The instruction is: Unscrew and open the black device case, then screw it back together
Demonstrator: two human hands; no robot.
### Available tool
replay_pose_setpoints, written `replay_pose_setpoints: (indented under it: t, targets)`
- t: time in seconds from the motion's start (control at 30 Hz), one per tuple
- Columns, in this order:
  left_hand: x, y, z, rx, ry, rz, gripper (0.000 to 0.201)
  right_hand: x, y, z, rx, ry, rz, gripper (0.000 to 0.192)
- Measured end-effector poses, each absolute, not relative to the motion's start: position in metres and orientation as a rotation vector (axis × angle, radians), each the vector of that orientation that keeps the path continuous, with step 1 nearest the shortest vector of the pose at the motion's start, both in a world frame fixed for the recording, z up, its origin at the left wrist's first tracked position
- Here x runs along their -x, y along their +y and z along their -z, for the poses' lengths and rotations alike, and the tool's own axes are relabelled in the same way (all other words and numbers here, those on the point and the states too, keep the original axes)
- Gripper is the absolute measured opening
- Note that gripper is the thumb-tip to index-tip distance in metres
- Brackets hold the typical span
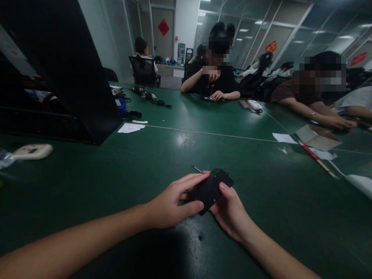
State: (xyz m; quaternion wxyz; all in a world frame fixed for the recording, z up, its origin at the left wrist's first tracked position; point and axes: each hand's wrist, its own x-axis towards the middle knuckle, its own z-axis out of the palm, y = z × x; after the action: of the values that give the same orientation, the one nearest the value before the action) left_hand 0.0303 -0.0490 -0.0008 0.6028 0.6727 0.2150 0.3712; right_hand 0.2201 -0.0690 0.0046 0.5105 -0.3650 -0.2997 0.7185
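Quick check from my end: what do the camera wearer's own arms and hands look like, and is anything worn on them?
The left hand and right hand are ungloved. No watch, bracelet, cable or marking shows on the wrists or on the left forearm and right forearm; no sleeves are in view. No rings show, though some fingers are hidden.

Dim | ceiling lights [244,30] shine beyond bench's [116,166] far edge | glare mid-surface | shadow darkens near edge | left side blurs
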Motion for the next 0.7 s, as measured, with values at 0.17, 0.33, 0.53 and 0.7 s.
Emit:
replay_pose_setpoints:
  t: [0.17,0.33,0.53,0.7]
  targets:
    - [-0.0267,-0.0437,0.0041,-1.442,0.342,-0.802,0.062,-0.2219,-0.0668,-0.0041,0.833,-0.649,-1.769,0.036]
    - [-0.027,-0.0449,0.0039,-1.421,0.323,-0.831,0.058,-0.2235,-0.0657,-0.0042,0.811,-0.656,-1.793,0.036]
    - [-0.0293,-0.0459,0.0027,-1.379,0.316,-0.868,0.057,-0.2249,-0.0662,-0.0042,0.797,-0.693,-1.796,0.034]
    - [-0.029,-0.0458,0.0023,-1.366,0.363,-0.899,0.056,-0.2249,-0.0668,-0.0012,0.789,-0.694,-1.79,0.034]
